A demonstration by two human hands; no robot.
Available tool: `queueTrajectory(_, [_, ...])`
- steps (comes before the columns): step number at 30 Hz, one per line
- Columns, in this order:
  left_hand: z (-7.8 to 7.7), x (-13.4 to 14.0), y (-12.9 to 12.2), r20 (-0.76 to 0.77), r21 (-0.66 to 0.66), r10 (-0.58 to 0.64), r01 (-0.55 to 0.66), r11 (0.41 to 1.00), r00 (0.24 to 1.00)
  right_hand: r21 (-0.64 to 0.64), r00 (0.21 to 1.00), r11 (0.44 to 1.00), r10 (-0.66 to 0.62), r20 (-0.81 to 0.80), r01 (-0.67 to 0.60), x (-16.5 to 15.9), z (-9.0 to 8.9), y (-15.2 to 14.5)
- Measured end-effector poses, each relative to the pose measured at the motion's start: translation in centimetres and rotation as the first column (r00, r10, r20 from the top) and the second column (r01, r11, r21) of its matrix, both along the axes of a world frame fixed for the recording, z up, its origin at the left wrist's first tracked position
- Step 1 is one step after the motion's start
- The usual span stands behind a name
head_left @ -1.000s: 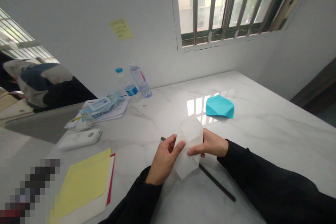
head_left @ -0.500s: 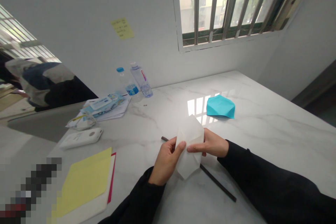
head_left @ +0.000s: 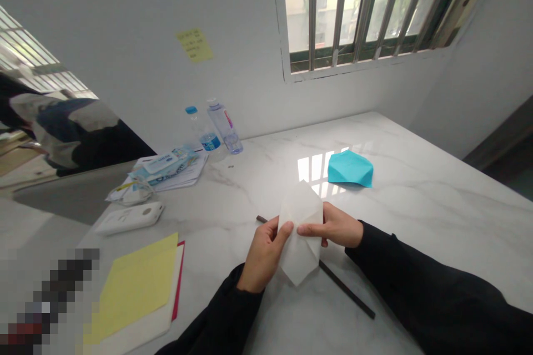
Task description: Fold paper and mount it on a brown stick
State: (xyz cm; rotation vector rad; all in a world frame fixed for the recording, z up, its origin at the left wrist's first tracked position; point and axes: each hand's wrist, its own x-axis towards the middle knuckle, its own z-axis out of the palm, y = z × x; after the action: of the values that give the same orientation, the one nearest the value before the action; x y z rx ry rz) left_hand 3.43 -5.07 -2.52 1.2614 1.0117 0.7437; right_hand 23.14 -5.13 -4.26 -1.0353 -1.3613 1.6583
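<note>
White paper had settled flatter between the left hand and right hand, both gripping its sides, so its folds seemed better held down; a dark strip passed beneath the hands, blue paper beyond the right

Ppr stack L of sht, btls back-L nr wall.

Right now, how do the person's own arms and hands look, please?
The left sleeve and right sleeve are long, black and loose, ending around the wrists, with no visible markings. The left hand and right hand wear no gloves; no ring or watch can be seen.
</note>
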Motion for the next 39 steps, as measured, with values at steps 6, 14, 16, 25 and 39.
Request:
queueTrajectory(6, [0.4, 0.1, -0.2, 0.03, -0.048, -0.015, 0.017, 0.999, 0.999, -0.032, 0.996, 0.996, -0.087, 0.016, 0.088, -0.3, -0.3, -0.1])
queueTrajectory(14, [0.6, -0.7, 0.4, 0.325, -0.306, 0.027, 0.078, 0.949, 0.945, -0.31, 0.902, 0.893, -0.391, -0.181, 0.325, 0.4, 0.5, 0.4])
queueTrajectory(16, [0.6, -0.6, 0.3, 0.36, -0.261, -0.029, 0.131, 0.957, 0.932, -0.364, 0.872, 0.882, -0.408, -0.271, 0.299, 0.5, 0.7, 0.5])
queueTrajectory(25, [1.0, -1.7, 0.4, -0.207, 0.598, -0.101, 0.208, 0.774, 0.973, -0.352, 0.915, 0.906, -0.328, -0.235, 0.234, 0.1, 0.9, 0.3])
queueTrajectory(39, [0.6, -0.8, -0.2, -0.187, 0.644, 0.005, 0.119, 0.756, 0.982, -0.223, 0.932, 0.922, -0.346, -0.11, 0.316, -0.3, 0.4, 0.2])
